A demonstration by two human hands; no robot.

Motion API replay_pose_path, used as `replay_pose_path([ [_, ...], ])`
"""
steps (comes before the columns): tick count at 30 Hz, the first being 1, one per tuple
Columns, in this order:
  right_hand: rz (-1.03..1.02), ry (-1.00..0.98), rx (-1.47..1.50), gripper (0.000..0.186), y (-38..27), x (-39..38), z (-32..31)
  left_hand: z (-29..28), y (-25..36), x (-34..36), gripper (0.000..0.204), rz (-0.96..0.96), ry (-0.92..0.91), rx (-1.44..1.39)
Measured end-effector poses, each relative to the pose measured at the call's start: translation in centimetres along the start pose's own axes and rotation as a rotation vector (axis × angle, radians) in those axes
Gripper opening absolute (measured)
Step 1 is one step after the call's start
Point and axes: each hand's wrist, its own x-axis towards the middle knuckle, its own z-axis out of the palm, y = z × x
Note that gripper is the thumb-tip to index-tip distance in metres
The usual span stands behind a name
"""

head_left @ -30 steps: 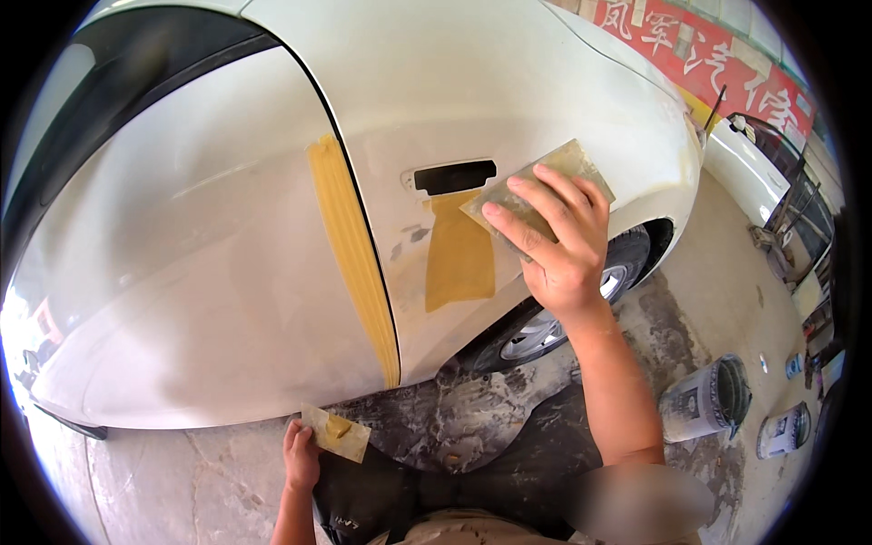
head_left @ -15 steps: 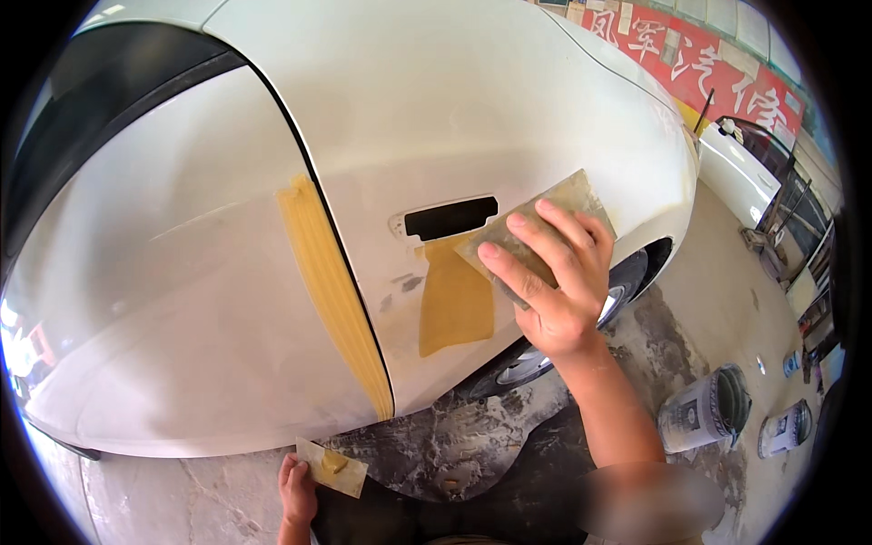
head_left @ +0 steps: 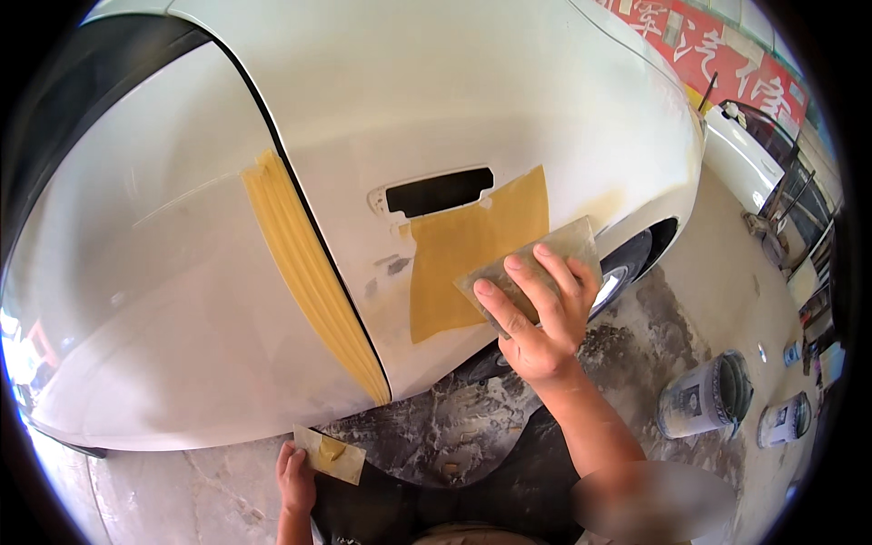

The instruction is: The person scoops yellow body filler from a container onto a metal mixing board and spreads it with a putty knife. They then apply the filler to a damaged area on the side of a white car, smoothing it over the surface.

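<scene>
My right hand (head_left: 545,318) grips a flat translucent spreader (head_left: 572,241), pressed against the white car body (head_left: 381,91) over the lower right of a yellow filler patch (head_left: 454,250). The patch lies below the black door-handle opening (head_left: 436,189). A long yellow filler strip (head_left: 309,282) runs down beside the panel gap, left of the patch. My left hand (head_left: 295,477), low near the car's lower edge, holds a small flat plate (head_left: 345,459) with a yellow putty lump on it.
The wheel (head_left: 618,272) sits under the arch at right. A large bucket (head_left: 695,400) and a smaller one (head_left: 781,422) stand on the stained floor (head_left: 454,427) at right. Behind them are a loose white car door (head_left: 745,154) and a red sign (head_left: 699,45).
My right hand has moved down and slightly left with the spreader, and the yellow patch now reaches farther right. My left hand still holds the plate. The view has shifted slightly.
</scene>
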Motion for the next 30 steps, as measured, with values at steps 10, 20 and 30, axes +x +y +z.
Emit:
replay_pose_path([
  [10, 0.058, -0.014, -0.02, 0.025, -2.1, -4.6, 0.3, -0.8, -0.4, 0.1, 0.013, 0.064, 0.017, 0.105],
  [20, 0.081, -0.142, 0.002, 0.029, -2.8, -6.3, -3.5, -0.9, -0.3, 0.3, 0.014, 0.022, -0.047, -0.007],
  [30, 0.062, 0.111, 0.019, 0.038, 4.2, 7.3, -3.5, -0.6, -0.1, -0.1, 0.009, 0.026, -0.028, -0.035],
])
